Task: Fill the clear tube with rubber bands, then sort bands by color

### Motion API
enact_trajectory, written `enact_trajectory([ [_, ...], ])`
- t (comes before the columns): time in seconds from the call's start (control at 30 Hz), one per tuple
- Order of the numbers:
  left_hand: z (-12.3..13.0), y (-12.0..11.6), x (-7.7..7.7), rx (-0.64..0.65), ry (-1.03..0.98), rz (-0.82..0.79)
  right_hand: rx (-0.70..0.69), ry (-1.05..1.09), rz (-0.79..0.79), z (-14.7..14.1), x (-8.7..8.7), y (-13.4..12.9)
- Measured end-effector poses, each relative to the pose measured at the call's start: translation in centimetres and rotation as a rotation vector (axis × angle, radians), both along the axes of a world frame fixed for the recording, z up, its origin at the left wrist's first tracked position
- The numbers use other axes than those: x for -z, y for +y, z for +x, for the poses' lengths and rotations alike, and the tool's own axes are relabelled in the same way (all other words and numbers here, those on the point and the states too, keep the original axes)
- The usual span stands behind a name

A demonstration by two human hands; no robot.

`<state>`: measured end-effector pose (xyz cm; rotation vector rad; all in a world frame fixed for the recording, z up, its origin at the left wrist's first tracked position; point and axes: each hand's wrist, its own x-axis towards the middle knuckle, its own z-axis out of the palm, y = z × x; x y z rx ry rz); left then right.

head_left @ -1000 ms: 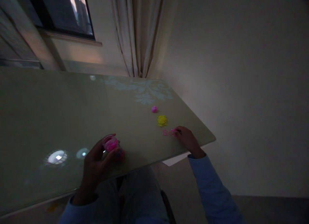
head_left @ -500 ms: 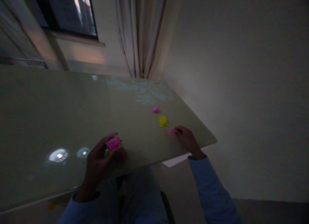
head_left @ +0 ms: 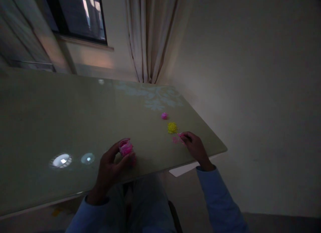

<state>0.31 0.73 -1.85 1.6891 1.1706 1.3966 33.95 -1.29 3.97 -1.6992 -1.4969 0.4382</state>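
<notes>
My left hand is wrapped around a small clear jar with bright pink contents, held above the near table edge. Beside its thumb, a reddish pile is mostly hidden by the hand. My right hand pinches small pink pieces, too blurred to name exactly, low over the tabletop. Just left of those fingertips lie a few loose pink pieces. A heap of tiny yellow pieces rests a little beyond them, and farther back sits a small pink lump.
The glossy greenish table has a pale floral pattern near its far corner. A wall runs along the right side. Behind the table hang curtains next to a window. My legs are below the near edge.
The view has shifted slightly, moving the scene a little right. My left hand, with the jar, has moved right toward the pile beside it. My right hand stays pinched near the pink pieces.
</notes>
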Motion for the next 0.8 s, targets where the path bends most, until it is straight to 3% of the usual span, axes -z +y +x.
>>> enact_trajectory([
  [0.3,3.2,0.9,-3.1,0.019,0.225,0.317,-0.145,0.119,0.105,-5.2,-1.1,1.4],
  [0.57,3.2,2.0,-3.3,-0.086,0.426,0.286,-0.383,-0.018,0.172,-10.6,-4.3,3.4],
  [0.8,1.6,2.2,-3.8,-0.156,0.5,0.231,-0.562,-0.179,0.17,-12.8,-5.0,5.2],
])
